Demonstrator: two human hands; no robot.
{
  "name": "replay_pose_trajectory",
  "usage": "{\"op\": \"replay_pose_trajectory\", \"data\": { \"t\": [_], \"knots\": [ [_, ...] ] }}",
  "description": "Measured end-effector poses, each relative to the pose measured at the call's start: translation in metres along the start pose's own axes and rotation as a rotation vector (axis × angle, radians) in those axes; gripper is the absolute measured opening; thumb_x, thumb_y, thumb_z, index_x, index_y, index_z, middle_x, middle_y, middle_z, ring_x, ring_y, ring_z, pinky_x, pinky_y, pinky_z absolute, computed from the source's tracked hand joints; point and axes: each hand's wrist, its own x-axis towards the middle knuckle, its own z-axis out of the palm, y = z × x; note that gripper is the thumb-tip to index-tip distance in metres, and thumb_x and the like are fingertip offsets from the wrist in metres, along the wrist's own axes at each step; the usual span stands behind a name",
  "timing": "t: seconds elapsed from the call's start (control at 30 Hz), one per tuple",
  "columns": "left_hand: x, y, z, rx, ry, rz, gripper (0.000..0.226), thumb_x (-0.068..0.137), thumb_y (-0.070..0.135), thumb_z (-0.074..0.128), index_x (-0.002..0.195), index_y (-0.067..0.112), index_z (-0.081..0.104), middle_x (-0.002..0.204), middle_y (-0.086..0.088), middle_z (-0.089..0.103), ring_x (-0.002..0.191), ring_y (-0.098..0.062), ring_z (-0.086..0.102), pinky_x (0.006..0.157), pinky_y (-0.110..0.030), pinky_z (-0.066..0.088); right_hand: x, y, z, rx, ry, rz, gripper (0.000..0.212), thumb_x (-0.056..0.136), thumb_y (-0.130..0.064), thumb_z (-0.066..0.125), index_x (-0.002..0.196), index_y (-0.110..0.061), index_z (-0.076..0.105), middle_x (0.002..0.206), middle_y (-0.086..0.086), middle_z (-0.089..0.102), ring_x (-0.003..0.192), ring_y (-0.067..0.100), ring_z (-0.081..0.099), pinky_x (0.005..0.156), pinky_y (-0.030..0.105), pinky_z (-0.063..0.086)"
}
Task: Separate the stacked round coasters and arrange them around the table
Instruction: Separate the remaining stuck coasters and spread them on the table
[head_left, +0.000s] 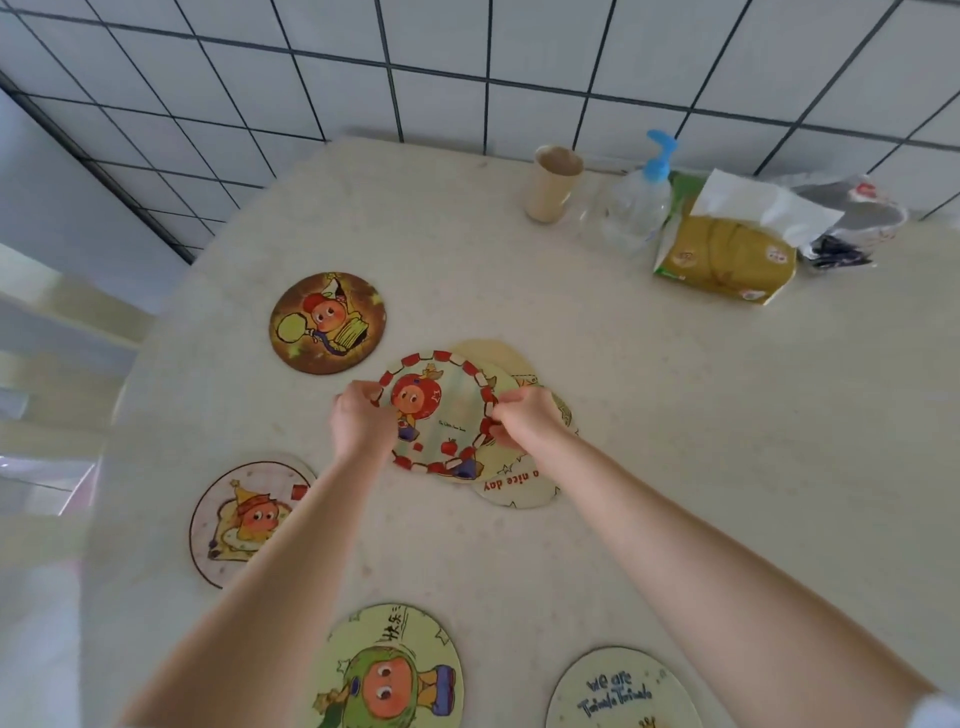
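A loose stack of round coasters lies at the middle of the pale table. Its top coaster, red-checked at the rim with a red cartoon head, is pinched at opposite edges by my left hand and my right hand. Single coasters lie spread around: a brown one at the far left, a pale one partly under my left forearm, a green one near the front edge, and one with blue lettering at the front right.
At the back of the table stand a beige cup, a clear pump bottle with a blue top, a yellow tissue pack and a crumpled plastic bag. A tiled wall rises behind. The table's rounded edge runs along the left.
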Motion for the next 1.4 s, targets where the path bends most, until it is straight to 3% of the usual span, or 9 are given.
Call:
{"op": "replay_pose_trajectory", "data": {
  "t": [0.13, 0.27, 0.43, 0.63, 0.77, 0.9, 1.03, 1.17, 1.4],
  "knots": [
    [0.007, 0.001, -0.003, -0.088, 0.01, -0.064, 0.042, 0.084, 0.005, 0.059, 0.125, 0.014, 0.055, 0.124, -0.008, 0.059, 0.105, -0.026, 0.059, 0.076, -0.034, 0.051, 0.007, -0.005, 0.008, 0.094, -0.054, 0.068, 0.026, 0.088, -0.01, 0.061, 0.113, -0.007, 0.066, 0.089, 0.008, 0.067, 0.078, 0.021, 0.07, 0.08, 0.042, 0.06],
    [0.008, 0.002, -0.008, -0.217, -0.04, -0.152, 0.043, 0.082, 0.016, 0.069, 0.123, 0.014, 0.057, 0.108, -0.003, 0.062, 0.088, -0.022, 0.06, 0.06, -0.026, 0.047, 0.008, -0.006, 0.012, 0.039, -0.132, 0.019, 0.02, 0.085, -0.023, 0.068, 0.102, -0.012, 0.068, 0.1, 0.011, 0.071, 0.073, 0.017, 0.064, 0.077, 0.037, 0.062],
    [-0.002, 0.015, -0.002, -0.273, -0.159, -0.218, 0.003, 0.08, 0.015, 0.072, 0.079, 0.014, 0.069, 0.081, -0.008, 0.072, 0.068, -0.023, 0.067, 0.061, -0.035, 0.058, 0.0, -0.009, 0.008, -0.063, -0.139, -0.075, 0.005, 0.088, -0.023, 0.061, 0.087, -0.023, 0.067, 0.074, -0.001, 0.064, 0.061, 0.016, 0.056, 0.057, 0.032, 0.056],
    [-0.021, 0.007, 0.015, -0.168, -0.172, -0.138, 0.014, 0.082, 0.021, 0.066, 0.088, 0.01, 0.071, 0.106, -0.014, 0.068, 0.087, -0.031, 0.066, 0.07, -0.038, 0.058, 0.004, 0.01, -0.017, -0.131, 0.022, -0.063, 0.032, 0.087, -0.009, 0.046, 0.108, 0.011, 0.058, 0.063, 0.007, 0.043, 0.058, 0.019, 0.036, 0.054, 0.031, 0.028],
    [-0.035, 0.001, 0.026, 0.119, -0.068, -0.001, 0.029, 0.089, 0.024, 0.058, 0.108, 0.004, 0.062, 0.125, -0.017, 0.05, 0.114, -0.036, 0.044, 0.098, -0.043, 0.04, 0.001, 0.018, -0.011, -0.299, 0.118, -0.131, 0.015, 0.087, -0.003, 0.041, 0.075, -0.005, 0.05, 0.088, 0.016, 0.052, 0.076, 0.023, 0.045, 0.065, 0.034, 0.04],
    [-0.038, 0.006, 0.031, 0.039, -0.084, -0.043, 0.033, 0.088, 0.024, 0.062, 0.115, 0.007, 0.057, 0.123, -0.018, 0.051, 0.112, -0.036, 0.048, 0.098, -0.046, 0.043, -0.003, 0.02, 0.001, -0.388, 0.173, -0.152, 0.03, 0.087, -0.006, 0.043, 0.115, -0.007, 0.054, 0.123, 0.013, 0.041, 0.117, 0.033, 0.04, 0.088, 0.036, 0.037],
    [-0.034, 0.003, 0.028, -0.091, -0.082, -0.047, 0.018, 0.082, 0.026, 0.068, 0.095, 0.014, 0.064, 0.1, -0.009, 0.066, 0.099, -0.033, 0.06, 0.086, -0.045, 0.054, -0.004, 0.012, 0.001, -0.234, 0.155, -0.08, 0.03, 0.084, -0.005, 0.046, 0.111, -0.009, 0.057, 0.127, 0.01, 0.042, 0.116, 0.031, 0.045, 0.08, 0.033, 0.038],
    [-0.037, 0.003, 0.023, -0.196, -0.067, -0.026, 0.011, 0.08, 0.025, 0.07, 0.074, 0.027, 0.06, 0.074, 0.008, 0.067, 0.08, -0.023, 0.067, 0.073, -0.038, 0.058, -0.004, 0.007, -0.005, -0.111, 0.135, -0.061, 0.007, 0.076, -0.004, 0.047, 0.073, -0.011, 0.047, 0.097, 0.006, 0.047, 0.08, 0.024, 0.044, 0.053, 0.026, 0.031],
    [-0.059, 0.007, 0.017, -0.353, -0.062, -0.07, 0.013, 0.079, 0.02, 0.07, 0.075, 0.028, 0.061, 0.074, 0.01, 0.068, 0.065, -0.006, 0.065, 0.048, -0.019, 0.047, -0.016, 0.009, -0.015, -0.011, 0.079, -0.144, 0.019, 0.078, -0.01, 0.051, 0.096, -0.009, 0.059, 0.072, -0.001, 0.052, 0.058, 0.016, 0.044, 0.049, 0.024, 0.036]
  ]
}}
